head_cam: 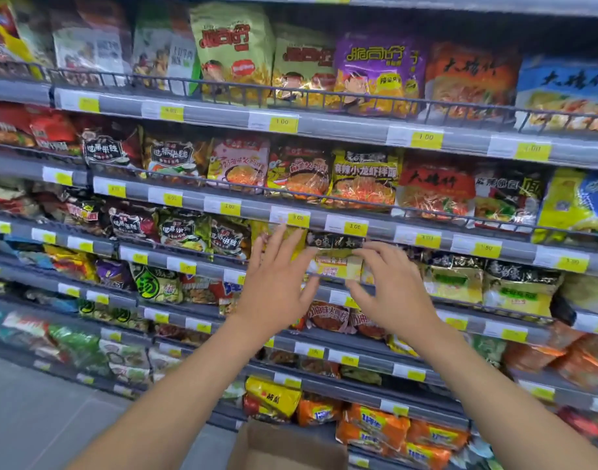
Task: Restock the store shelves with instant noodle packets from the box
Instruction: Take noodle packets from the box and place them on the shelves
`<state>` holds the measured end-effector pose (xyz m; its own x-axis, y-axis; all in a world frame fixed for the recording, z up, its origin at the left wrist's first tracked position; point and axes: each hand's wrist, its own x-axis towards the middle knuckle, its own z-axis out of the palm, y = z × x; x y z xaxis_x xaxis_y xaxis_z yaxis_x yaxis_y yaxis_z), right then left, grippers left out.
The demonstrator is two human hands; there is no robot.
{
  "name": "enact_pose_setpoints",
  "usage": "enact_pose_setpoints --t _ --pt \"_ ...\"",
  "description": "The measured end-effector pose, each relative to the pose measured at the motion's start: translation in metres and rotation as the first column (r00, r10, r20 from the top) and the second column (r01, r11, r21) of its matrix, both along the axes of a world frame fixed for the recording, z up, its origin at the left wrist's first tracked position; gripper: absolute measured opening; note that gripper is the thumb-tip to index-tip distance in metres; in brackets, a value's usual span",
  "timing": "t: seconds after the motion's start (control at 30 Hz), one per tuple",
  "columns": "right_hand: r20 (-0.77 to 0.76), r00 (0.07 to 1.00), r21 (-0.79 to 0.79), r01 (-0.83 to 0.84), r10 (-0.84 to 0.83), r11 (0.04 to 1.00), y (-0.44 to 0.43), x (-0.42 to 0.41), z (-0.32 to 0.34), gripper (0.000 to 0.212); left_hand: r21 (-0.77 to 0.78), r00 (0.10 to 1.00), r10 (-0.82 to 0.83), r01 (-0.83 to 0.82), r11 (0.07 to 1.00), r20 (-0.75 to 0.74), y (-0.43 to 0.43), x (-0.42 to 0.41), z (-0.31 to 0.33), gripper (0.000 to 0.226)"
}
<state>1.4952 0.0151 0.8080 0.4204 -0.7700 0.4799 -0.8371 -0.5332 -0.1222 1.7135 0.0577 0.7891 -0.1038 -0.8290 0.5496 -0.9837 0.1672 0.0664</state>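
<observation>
A black-and-yellow noodle packet [336, 257] stands upright at the front of the middle shelf [324, 293], behind the wire rail. My right hand [389, 290] has its thumb and fingertips pinched on the packet's right edge. My left hand [275, 279] is spread flat, fingers apart, touching the packet's left side and partly covering a yellow packet behind it. Matching black-and-yellow packets [455, 279] stand in a row to the right. The cardboard box [284, 449] sits open on the floor below my arms; its inside is not visible.
Several shelves of noodle packets fill the view, each with a wire rail and yellow price tags [355, 227]. Orange packets [378, 422] lie on the lowest shelf beside the box. Grey floor [36, 418] shows at lower left.
</observation>
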Motion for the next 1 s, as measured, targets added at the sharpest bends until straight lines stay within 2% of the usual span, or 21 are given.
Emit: enact_pose_setpoints --t 0.2,0.5,0.83,1.0 --pt "-0.007 0.998 0.195 -0.061 0.063 0.979 -0.024 0.002 -0.088 0.055 0.167 0.998 0.052 -0.046 0.985 -0.03 -0.015 0.009 -0.089 0.047" --pt "-0.083 0.988 0.515 -0.071 0.132 0.854 -0.011 0.007 -0.233 0.056 0.469 0.993 0.109 -0.072 0.88 -0.052 0.014 0.023 -0.242 0.048" --pt "-0.163 0.979 0.716 0.031 0.124 0.697 0.015 0.024 -0.394 0.06 0.679 0.999 0.04 -0.041 0.733 0.017 0.034 0.043 -0.39 0.054" --pt "-0.212 0.973 0.803 0.12 0.091 0.584 0.026 0.038 -0.49 0.067 0.74 1.0 0.012 -0.022 0.672 0.019 0.041 0.055 -0.478 0.051"
